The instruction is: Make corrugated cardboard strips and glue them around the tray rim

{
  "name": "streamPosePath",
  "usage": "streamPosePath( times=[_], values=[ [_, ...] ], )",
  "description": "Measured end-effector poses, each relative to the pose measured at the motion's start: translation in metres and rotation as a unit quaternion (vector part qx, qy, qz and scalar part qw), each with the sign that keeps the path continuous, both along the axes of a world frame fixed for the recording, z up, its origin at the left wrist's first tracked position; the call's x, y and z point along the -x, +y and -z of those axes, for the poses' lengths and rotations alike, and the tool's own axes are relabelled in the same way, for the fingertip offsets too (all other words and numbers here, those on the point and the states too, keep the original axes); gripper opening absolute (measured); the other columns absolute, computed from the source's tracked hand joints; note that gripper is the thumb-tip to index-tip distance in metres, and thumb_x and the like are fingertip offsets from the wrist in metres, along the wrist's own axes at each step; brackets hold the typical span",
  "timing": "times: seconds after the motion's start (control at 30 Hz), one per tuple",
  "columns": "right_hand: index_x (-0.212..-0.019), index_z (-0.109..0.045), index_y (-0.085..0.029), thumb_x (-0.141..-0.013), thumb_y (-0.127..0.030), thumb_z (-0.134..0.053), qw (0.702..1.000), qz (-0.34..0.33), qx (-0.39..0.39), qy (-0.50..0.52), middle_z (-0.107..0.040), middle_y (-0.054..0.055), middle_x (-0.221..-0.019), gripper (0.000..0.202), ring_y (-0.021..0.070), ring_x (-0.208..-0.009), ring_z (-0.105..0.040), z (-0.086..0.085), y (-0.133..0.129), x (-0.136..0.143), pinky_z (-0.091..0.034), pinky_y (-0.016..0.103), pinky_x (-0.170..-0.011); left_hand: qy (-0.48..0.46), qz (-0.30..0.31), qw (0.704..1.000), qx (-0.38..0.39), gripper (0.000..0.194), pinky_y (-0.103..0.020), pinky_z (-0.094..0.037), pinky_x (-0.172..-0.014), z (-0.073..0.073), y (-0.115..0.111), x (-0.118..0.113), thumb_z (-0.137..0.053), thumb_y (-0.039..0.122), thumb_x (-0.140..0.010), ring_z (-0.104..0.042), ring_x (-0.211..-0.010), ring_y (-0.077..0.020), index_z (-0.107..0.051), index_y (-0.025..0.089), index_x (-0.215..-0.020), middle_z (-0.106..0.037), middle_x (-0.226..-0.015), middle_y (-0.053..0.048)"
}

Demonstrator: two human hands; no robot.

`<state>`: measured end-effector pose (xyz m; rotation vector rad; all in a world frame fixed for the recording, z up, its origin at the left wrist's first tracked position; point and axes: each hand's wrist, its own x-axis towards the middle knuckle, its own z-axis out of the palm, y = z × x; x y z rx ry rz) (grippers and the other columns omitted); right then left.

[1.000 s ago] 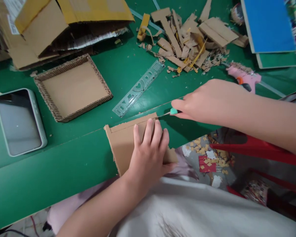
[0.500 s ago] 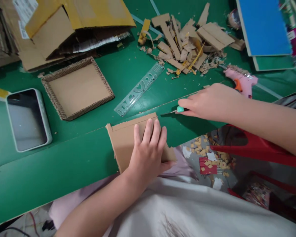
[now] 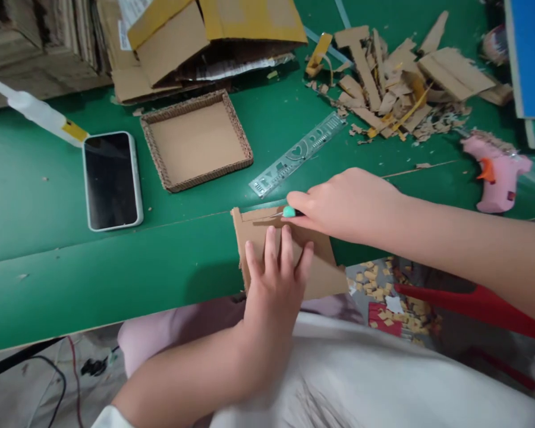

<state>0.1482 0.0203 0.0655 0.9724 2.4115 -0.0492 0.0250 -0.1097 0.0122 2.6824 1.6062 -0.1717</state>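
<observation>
A flat piece of brown cardboard (image 3: 323,264) lies at the table's near edge, with a narrow raised strip at its left side. My left hand (image 3: 276,273) rests flat on it, fingers spread. My right hand (image 3: 339,199) grips a craft knife (image 3: 289,211) with a green part near its thin blade. The blade points left over the cardboard's far edge, just beyond my left fingertips; whether it touches cannot be told. Behind the cardboard lies a clear stencil ruler (image 3: 298,153). A shallow cardboard tray (image 3: 196,139) with corrugated walls sits to the left of the ruler.
On the green table (image 3: 160,273), a phone (image 3: 113,181) lies at left beside a white stick-like tool (image 3: 42,113). Cardboard scraps (image 3: 387,83) are heaped at the back. A pink glue gun (image 3: 494,169) lies at right. A yellow-taped box (image 3: 249,24) stands behind the tray.
My right hand has brought the knife left, from beside the cardboard to over its far edge. My left hand stays on the cardboard. The whole view has shifted, with table items now further right.
</observation>
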Motion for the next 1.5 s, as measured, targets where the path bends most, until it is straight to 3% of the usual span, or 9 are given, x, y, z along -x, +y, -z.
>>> streamPosePath(
  times=[0.17, 0.5, 0.67, 0.83, 0.93, 1.1, 1.5],
  values=[
    [-0.099, -0.059, -0.016, -0.094, -0.042, -0.032, 1.000, -0.015, 0.018, -0.015, -0.068, 0.009, -0.068, 0.038, 0.0186, -0.061, -0.062, 0.000, 0.001, 0.024, -0.023, 0.025, -0.051, -0.011, -0.003, 1.000, -0.010, 0.046, -0.055, -0.047, -0.095, 0.001, 0.003, -0.001, -0.039, 0.020, -0.092, -0.044, -0.129, -0.0327, -0.044, 0.029, -0.136, -0.046, -0.141, -0.013],
    [-0.101, -0.059, -0.016, -0.095, -0.045, -0.028, 0.999, -0.009, 0.013, -0.040, -0.068, 0.010, -0.068, 0.042, 0.0228, -0.066, -0.065, -0.001, 0.001, 0.027, -0.025, 0.026, -0.050, -0.031, -0.001, 0.999, 0.039, 0.045, -0.056, -0.043, -0.098, -0.009, 0.006, 0.003, -0.040, 0.022, -0.091, -0.042, -0.130, -0.0346, -0.048, 0.026, -0.135, -0.046, -0.141, -0.015],
    [-0.100, -0.059, -0.016, -0.095, -0.043, -0.028, 0.999, -0.013, 0.013, -0.026, -0.068, 0.010, -0.069, 0.042, 0.0213, -0.064, -0.064, 0.002, 0.000, 0.028, -0.025, 0.026, -0.050, -0.014, 0.023, 0.995, 0.099, 0.051, -0.059, -0.040, -0.099, -0.019, 0.010, 0.004, -0.040, 0.024, -0.090, -0.036, -0.133, -0.0380, -0.039, 0.023, -0.141, -0.039, -0.144, -0.019],
    [-0.098, -0.060, -0.014, -0.094, -0.038, -0.031, 0.999, -0.020, 0.013, -0.026, -0.067, 0.010, -0.065, 0.037, 0.0217, -0.064, -0.063, 0.001, 0.001, 0.030, -0.026, 0.027, -0.051, -0.006, 0.049, 0.988, 0.144, 0.070, -0.062, -0.032, -0.103, -0.024, 0.013, 0.008, -0.052, 0.035, -0.082, -0.025, -0.136, -0.0428, -0.027, 0.018, -0.145, -0.031, -0.147, -0.024],
    [-0.097, -0.060, -0.015, -0.093, -0.034, -0.034, 0.999, -0.025, 0.012, -0.032, -0.067, 0.010, -0.064, 0.033, 0.0227, -0.066, -0.064, -0.001, 0.003, 0.031, -0.027, 0.027, -0.052, -0.028, 0.070, 0.989, 0.130, 0.075, -0.063, -0.032, -0.102, -0.022, 0.013, 0.011, -0.055, 0.038, -0.078, -0.027, -0.134, -0.0455, -0.029, 0.014, -0.145, -0.033, -0.145, -0.028],
    [-0.097, -0.061, -0.015, -0.092, -0.033, -0.037, 0.999, -0.022, 0.016, -0.025, -0.069, 0.010, -0.070, 0.031, 0.0221, -0.070, -0.064, -0.001, 0.005, 0.030, -0.029, 0.027, -0.055, -0.052, 0.078, 0.992, 0.085, 0.067, -0.061, -0.035, -0.100, -0.019, 0.012, 0.016, -0.050, 0.033, -0.081, -0.033, -0.131, -0.0456, -0.034, 0.012, -0.143, -0.037, -0.141, -0.030],
    [-0.103, -0.060, -0.015, -0.094, -0.041, -0.030, 0.999, -0.019, 0.014, -0.033, -0.069, 0.012, -0.074, 0.041, 0.0222, -0.070, -0.064, 0.001, 0.005, 0.021, -0.030, 0.027, -0.058, -0.037, 0.085, 0.988, 0.127, 0.067, -0.061, -0.033, -0.102, -0.024, 0.017, 0.019, -0.048, 0.033, -0.081, -0.031, -0.133, -0.0451, -0.032, 0.013, -0.144, -0.033, -0.144, -0.030]
  ],
)
